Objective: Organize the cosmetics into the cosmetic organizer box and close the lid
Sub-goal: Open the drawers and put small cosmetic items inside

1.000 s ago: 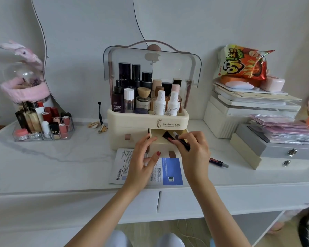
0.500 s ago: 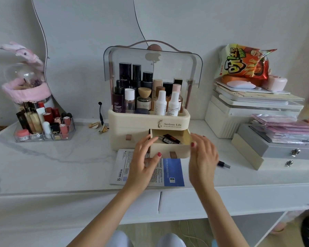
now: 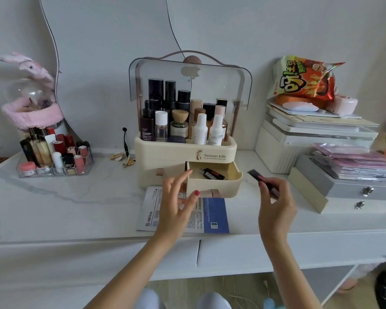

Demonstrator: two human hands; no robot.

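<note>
The cream cosmetic organizer box (image 3: 169, 152) stands mid-table with its smoky clear lid (image 3: 223, 72) raised. Several bottles fill its top tray. Its lower right drawer (image 3: 214, 186) is pulled out, and a dark tube (image 3: 212, 174) lies inside. My left hand (image 3: 176, 204) hovers open at the drawer's left front corner, fingers spread. To the right of the drawer, my right hand (image 3: 276, 204) holds a slim black and pink lip gloss pen (image 3: 262, 180) tilted up off the table.
A blue and white leaflet (image 3: 210, 217) lies under the drawer front. A clear tray of lipsticks (image 3: 54, 157) sits far left. Stacked white and grey boxes (image 3: 343, 181), a snack bag (image 3: 303, 79) and pink packets crowd the right side. A hair clip (image 3: 128, 161) lies left of the organizer.
My right hand dropped the dark tube into the drawer, moved right, and picked the pen up off the table. My left hand stayed at the drawer's corner.
</note>
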